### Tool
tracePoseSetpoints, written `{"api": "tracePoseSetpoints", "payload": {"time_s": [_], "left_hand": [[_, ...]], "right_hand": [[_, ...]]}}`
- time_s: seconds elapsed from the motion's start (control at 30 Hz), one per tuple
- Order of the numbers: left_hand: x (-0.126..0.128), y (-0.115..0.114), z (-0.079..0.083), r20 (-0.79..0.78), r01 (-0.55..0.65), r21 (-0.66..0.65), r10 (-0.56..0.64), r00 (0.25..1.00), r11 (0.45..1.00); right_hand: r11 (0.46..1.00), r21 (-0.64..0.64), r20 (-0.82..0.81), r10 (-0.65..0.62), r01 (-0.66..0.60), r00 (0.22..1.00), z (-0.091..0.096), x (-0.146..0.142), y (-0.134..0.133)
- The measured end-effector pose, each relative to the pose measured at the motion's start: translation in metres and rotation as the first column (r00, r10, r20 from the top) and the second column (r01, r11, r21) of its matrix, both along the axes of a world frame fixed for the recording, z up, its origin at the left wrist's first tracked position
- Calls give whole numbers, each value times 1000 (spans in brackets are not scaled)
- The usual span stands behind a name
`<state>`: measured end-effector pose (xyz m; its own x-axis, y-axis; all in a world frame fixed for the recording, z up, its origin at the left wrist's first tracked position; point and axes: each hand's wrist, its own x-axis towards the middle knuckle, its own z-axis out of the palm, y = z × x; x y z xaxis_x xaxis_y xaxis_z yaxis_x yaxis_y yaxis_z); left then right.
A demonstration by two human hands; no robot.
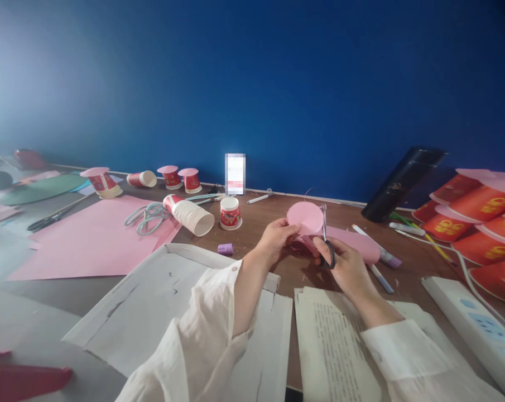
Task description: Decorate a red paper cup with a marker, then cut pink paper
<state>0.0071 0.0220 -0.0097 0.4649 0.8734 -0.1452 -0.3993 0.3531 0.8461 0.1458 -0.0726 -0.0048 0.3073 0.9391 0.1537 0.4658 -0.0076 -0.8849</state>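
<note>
My left hand (280, 237) pinches the lower left edge of a round piece of pink paper (304, 216). Dark-handled scissors (330, 252) are gripped in my right hand (340, 261), their blades upright against the paper's right edge. I cannot tell whether the blades are closed. Behind my right hand lies more pink paper (363, 245), curled on the brown table. A red and white paper cup (230, 214) stands upside down to the left of my hands, near a purple cap (225, 249).
A stack of cups (196, 218) lies on its side by a cord and a pink sheet (97, 245). A white box lid (143, 296) and an open book (340, 340) lie in front. At right are a black cylinder (403, 184), red cups (486, 223) and a power strip (474, 324).
</note>
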Motion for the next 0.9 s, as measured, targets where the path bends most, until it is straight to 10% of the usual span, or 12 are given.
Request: {"api": "tracePoseSetpoints", "payload": {"time_s": [0.9], "left_hand": [[-1, 1, 1, -36, -54, -16, 53, 998, 998]], "right_hand": [[999, -28, 9, -21, 21, 1000, -4, 3, 3]]}}
